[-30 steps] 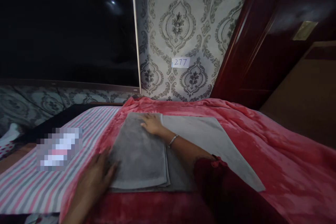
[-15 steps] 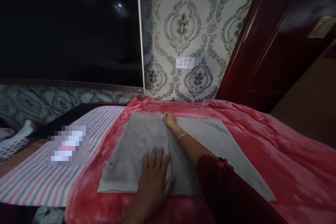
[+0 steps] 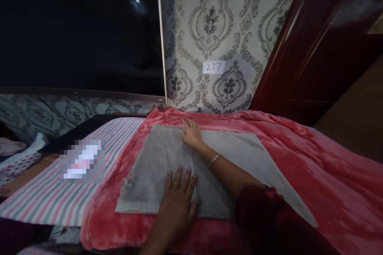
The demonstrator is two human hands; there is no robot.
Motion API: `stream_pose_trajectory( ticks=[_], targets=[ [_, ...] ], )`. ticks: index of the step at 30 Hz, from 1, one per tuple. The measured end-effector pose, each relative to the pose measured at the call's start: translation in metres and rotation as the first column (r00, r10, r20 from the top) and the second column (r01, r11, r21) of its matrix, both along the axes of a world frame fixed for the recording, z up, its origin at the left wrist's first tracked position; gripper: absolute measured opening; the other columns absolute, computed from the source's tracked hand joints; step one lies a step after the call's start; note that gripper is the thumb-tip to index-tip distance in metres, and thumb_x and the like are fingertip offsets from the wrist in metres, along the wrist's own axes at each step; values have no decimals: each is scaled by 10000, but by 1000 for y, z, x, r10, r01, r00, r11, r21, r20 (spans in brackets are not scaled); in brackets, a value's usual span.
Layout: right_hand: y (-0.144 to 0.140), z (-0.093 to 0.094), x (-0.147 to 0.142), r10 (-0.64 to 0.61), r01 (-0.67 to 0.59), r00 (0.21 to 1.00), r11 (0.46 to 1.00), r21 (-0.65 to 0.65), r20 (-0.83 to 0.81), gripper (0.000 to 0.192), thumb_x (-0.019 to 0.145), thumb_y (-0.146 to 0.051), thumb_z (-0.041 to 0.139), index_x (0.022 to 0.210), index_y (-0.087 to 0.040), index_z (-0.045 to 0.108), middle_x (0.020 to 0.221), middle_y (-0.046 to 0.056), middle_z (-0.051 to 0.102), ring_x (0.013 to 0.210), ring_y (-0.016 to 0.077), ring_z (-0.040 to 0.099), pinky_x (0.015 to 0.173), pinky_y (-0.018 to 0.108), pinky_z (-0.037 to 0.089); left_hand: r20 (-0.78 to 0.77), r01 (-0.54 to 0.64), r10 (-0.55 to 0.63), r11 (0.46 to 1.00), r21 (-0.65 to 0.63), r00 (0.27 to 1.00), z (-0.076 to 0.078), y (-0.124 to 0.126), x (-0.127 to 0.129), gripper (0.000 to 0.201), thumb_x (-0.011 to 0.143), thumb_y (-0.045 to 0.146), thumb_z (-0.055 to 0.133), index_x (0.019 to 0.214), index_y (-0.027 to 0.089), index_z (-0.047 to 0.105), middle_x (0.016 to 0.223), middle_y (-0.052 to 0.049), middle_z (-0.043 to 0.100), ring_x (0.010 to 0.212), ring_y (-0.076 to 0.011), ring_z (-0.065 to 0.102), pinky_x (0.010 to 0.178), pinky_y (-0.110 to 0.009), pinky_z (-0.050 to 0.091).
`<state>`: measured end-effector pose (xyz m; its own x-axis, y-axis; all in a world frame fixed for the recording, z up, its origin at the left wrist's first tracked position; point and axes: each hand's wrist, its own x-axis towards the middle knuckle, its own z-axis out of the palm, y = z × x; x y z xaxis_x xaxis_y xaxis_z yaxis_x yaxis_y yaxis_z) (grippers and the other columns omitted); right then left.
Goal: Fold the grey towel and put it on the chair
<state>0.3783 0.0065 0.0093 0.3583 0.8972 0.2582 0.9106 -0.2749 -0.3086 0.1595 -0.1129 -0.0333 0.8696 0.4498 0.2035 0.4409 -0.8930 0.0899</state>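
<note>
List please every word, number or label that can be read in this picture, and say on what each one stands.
"277": handwritten on a small white label stuck on the patterned wallpaper, above the red blanket.
A pixelated patch over the striped sheet: blurred, not readable.
The grey towel shows no text.

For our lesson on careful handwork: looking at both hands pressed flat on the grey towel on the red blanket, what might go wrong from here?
1. The towel lies on a soft, plush blanket; pressing may make the fold slide or skew.
2. The left hand and right hand pin only the folded edge, so the unfolded right part could bunch or wrinkle.
</note>
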Motion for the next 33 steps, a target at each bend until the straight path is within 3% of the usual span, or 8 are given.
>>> stream_pose_trajectory(
  ticks=[3, 9, 13, 16, 19, 23, 27, 33],
  targets=[
    [-7, -10, -10, 201, -193, 978, 972, -134, 52, 691, 1018, -517, 411, 1623, -243, 222, 1690, 88, 125, 1553, 256, 70, 1230, 497, 87, 6, 51, -52, 996, 67, 999, -7, -3, -2, 565, 955, 325, 527, 1505, 207, 470, 1574, -123, 429, 1471, -358, 374, 1176, -655, 326],
    [-9, -24, -8, 208, -204, 978, 942, -267, -16, 670, 1045, -556, 316, 1616, -211, 253, 1683, 125, 128, 1549, 265, 115, 1227, 515, 100, 67, 68, -78, 989, 134, 995, -22, -12, -8, 570, 959, 327, 557, 1502, 181, 464, 1569, -137, 437, 1465, -323, 394, 1180, -567, 374],
    [-12, -9, -13, 208, -208, 978, 934, -289, -33, 664, 1051, -543, 311, 1610, -187, 267, 1673, 153, 148, 1544, 293, 139, 1213, 565, 135, 160, 146, -135, 988, -58, 978, -9, -17, -17, 484, 964, 319, 541, 1442, 238, 553, 1527, -102, 502, 1456, -308, 412, 1190, -553, 360],
    [-27, -1, -27, 258, -255, 966, 924, -284, -26, 653, 1043, -556, 356, 1601, -222, 299, 1666, 147, 188, 1542, 304, 144, 1211, 589, 126, 313, 282, -175, 896, -342, 933, 22, -8, -31, 390, 1010, 363, 444, 1309, 274, 678, 1271, -62, 716, 1222, -233, 651, 1066, -391, 506],
    [-55, -4, -47, 433, -420, 901, 874, -244, 4, 663, 1015, -574, 458, 1594, -284, 314, 1678, 110, 156, 1548, 306, 103, 1223, 577, 96, 434, 240, -20, 855, -459, 901, 59, 26, -37, 466, 1033, 415, 348, 1250, 232, 717, 1151, -67, 764, 1054, -200, 722, 966, -314, 549],
    [-99, -17, -70, 650, -639, 760, 749, -177, 8, 784, 971, -653, 508, 1610, -270, 264, 1673, 149, 139, 1538, 365, 109, 1191, 666, 112, 383, 93, 55, 929, -358, 922, 84, 101, -17, 573, 984, 468, 383, 1421, 151, 575, 1464, -116, 574, 1373, -252, 524, 1180, -417, 376],
    [-141, -22, -80, 736, -732, 676, 667, -140, -29, 735, 995, -622, 489, 1598, -247, 300, 1664, 136, 194, 1542, 325, 121, 1222, 612, 100, 62, -9, 29, 956, -293, 998, 74, 160, 26, 646, 965, 462, 376, 1527, 147, 435, 1603, -120, 385, 1510, -274, 317, 1247, -504, 211],
    [-184, -17, -81, 771, -764, 637, 632, -132, 3, 600, 1041, -487, 481, 1579, -279, 320, 1664, 24, 239, 1553, 247, 85, 1258, 510, 118, -150, -70, 50, 989, -130, 987, 40, 178, 66, 632, 970, 496, 394, 1562, 277, 380, 1655, -82, 278, 1543, -380, 164, 1198, -679, 137]
  ],
)
